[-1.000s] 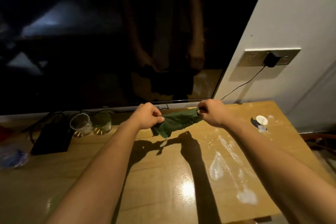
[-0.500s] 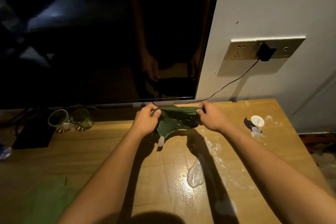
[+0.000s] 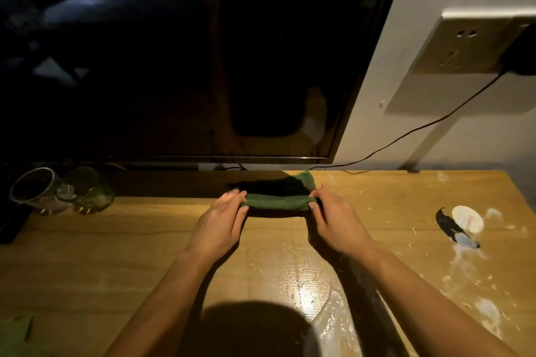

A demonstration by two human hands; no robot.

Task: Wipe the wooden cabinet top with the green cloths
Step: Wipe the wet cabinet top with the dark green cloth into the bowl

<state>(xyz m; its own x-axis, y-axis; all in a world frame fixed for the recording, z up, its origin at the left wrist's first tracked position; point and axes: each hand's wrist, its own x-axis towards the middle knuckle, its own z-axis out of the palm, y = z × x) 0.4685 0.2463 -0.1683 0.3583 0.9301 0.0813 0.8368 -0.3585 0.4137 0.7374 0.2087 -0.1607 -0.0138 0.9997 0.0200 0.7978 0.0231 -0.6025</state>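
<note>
The green cloth (image 3: 275,201) lies folded on the desk (image 3: 116,255) near the screen (image 3: 203,52). Left hand (image 3: 222,222) and right hand (image 3: 336,220) each hold a pinching grip on one end. Soft, light, limp: best held at the ends, pressed flat for wiping.

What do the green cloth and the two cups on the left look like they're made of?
The green cloth looks like soft, matte woven fabric, folding limply between both hands. The two cups seem to be clear glass or plastic: see-through walls and shiny rims, one tinted green.
</note>
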